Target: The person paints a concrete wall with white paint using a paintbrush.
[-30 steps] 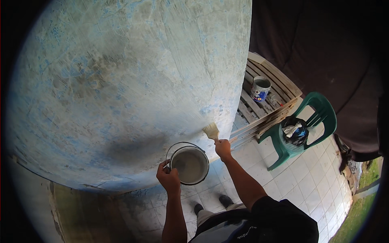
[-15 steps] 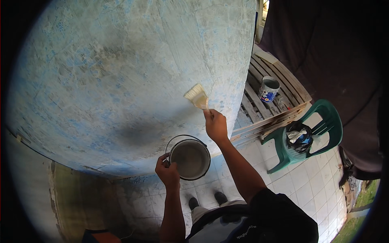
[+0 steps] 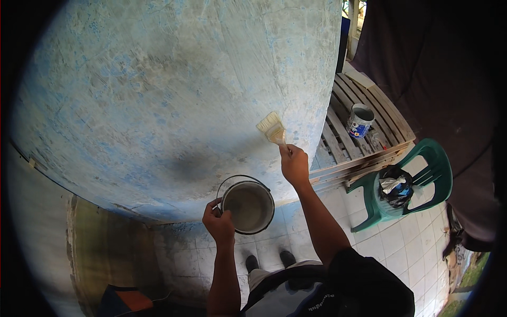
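Note:
My right hand [image 3: 296, 165] is closed around the handle of a wide paintbrush [image 3: 273, 128] with pale bristles. The bristles point up and left toward a worn, patchy blue-grey wall [image 3: 174, 105]; whether they touch it I cannot tell. Lower and to the left, my left hand [image 3: 219, 224] grips a dark bucket [image 3: 270, 214] at its left side, thumb at the rim. Greyish contents [image 3: 247, 206] show inside the bucket, and its wire handle [image 3: 224, 181] stands up over the far side.
At the right, a slatted wooden bench [image 3: 338, 132] holds an open paint can [image 3: 360, 121]. A green plastic chair [image 3: 443, 174] nearby carries a black plastic bag [image 3: 395, 190]. White tiles [image 3: 406, 238] cover the floor. A dark cloth [image 3: 422, 68] hangs at far right.
The paintbrush and my right hand have moved a little to the right. The view has shifted, so the bench and chair appear further right. My left hand keeps its hold on the bucket.

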